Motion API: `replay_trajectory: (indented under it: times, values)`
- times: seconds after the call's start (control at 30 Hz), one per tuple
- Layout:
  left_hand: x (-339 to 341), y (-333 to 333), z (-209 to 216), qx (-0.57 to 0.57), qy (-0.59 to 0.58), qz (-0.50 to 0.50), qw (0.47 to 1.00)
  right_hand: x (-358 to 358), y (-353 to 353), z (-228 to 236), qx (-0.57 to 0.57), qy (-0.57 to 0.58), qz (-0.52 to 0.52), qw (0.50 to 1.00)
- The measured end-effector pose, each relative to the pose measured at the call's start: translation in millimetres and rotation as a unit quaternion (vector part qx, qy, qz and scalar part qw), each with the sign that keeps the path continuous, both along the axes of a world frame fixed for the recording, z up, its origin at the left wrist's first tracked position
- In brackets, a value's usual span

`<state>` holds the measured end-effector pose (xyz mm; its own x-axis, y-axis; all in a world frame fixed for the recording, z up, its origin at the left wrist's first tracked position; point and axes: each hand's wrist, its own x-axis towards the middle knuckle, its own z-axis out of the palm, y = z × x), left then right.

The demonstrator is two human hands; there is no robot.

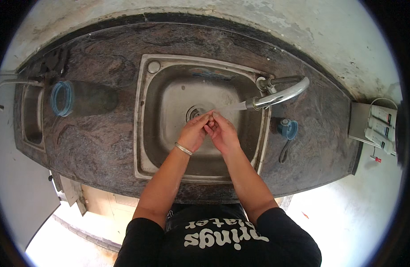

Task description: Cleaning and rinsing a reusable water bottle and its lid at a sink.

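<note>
Over the stainless steel sink [147,171] my two hands meet at the fingertips, under a stream of water [233,107] that runs from the chrome faucet [286,97]. My left hand [194,135], with a metal bangle [183,148] on its wrist, has its fingers drawn together and curled towards the right hand. My right hand [224,135] is bent in the same way, its fingers against the left ones. Whatever lies between them, if anything, is hidden. Just beyond the left fingertips the drain [196,114] shows in part.
A clear plastic jar with a blue rim [62,99] stands on the stone counter [98,147] left of the sink. On the right is a blue lid with a strap [289,129]. A second small basin [33,113] lies far left; a wall rack with white tubes [381,127] hangs far right.
</note>
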<state>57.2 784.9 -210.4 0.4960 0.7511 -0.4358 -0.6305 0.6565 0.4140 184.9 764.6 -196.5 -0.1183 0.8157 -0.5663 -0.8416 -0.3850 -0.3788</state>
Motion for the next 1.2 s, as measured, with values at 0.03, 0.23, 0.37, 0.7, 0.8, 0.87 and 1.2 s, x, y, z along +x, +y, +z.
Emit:
replay_trajectory:
  times: [0.03,0.23,0.37,0.7,0.8,0.87,1.2]
  values:
    - [1.4,-0.5,0.8,0.000,-0.001,0.000,1.000,-0.2,0.8,0.6,0.000,-0.001,0.000,1.000]
    - [0.4,1.0,4.6,0.003,-0.013,0.016,1.000,0.1,2.7,1.4,0.011,-0.043,0.017,0.999]
    - [0.0,2.3,9.5,0.005,-0.013,0.016,1.000,0.5,4.5,4.3,0.050,-0.033,0.032,0.998]
    - [2.0,-0.5,5.6,0.019,0.028,0.009,0.999,-1.1,3.6,0.0,0.011,-0.061,0.015,0.998]
    - [1.3,-0.7,3.9,0.032,0.034,-0.004,0.999,-2.7,3.2,-2.2,0.019,-0.051,-0.002,0.999]
    - [3.6,-1.2,5.4,0.029,0.044,-0.008,0.999,0.2,1.2,-8.2,0.017,-0.048,-0.003,0.999]
    - [5.5,-1.8,4.0,0.031,0.050,-0.002,0.998,1.8,-0.2,-9.5,0.022,-0.036,-0.002,0.999]
